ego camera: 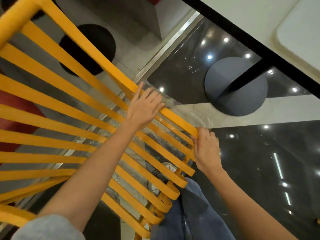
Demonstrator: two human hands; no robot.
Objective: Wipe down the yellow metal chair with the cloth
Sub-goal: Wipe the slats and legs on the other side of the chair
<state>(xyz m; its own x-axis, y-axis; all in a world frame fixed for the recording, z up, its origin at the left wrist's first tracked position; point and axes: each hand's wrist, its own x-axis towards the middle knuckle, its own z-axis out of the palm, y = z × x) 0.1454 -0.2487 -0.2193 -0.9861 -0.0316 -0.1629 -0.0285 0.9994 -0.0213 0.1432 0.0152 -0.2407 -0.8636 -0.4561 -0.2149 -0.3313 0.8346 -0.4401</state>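
We look down at our yellow chair (57,108). Its flat metal slats fill the left side and run to the middle, fanning out and curling under at the near ends.

Our left arm reaches up from the bottom left, with a grey sleeve (46,227) pushed back near the elbow. It lies over the slats, long and nearly straight. Our left hand (144,108) sits palm down on the chair's top bar, fingers spread and a bit bent. Under those fingers we see a small grey cloth (168,102), pressed on the bar and poking out on the right. The hand is pushing the cloth down flat, not making a fist around it.

Next to it, lower and to the right, our right arm comes up from the bottom right corner. Our right hand (207,149) is curled tight around the end of the same bar, thumb side up, holding the chair.

Below the hands are our blue jeans (195,213). Past them are the shiny dark floor (259,161), and a round table base (236,86).
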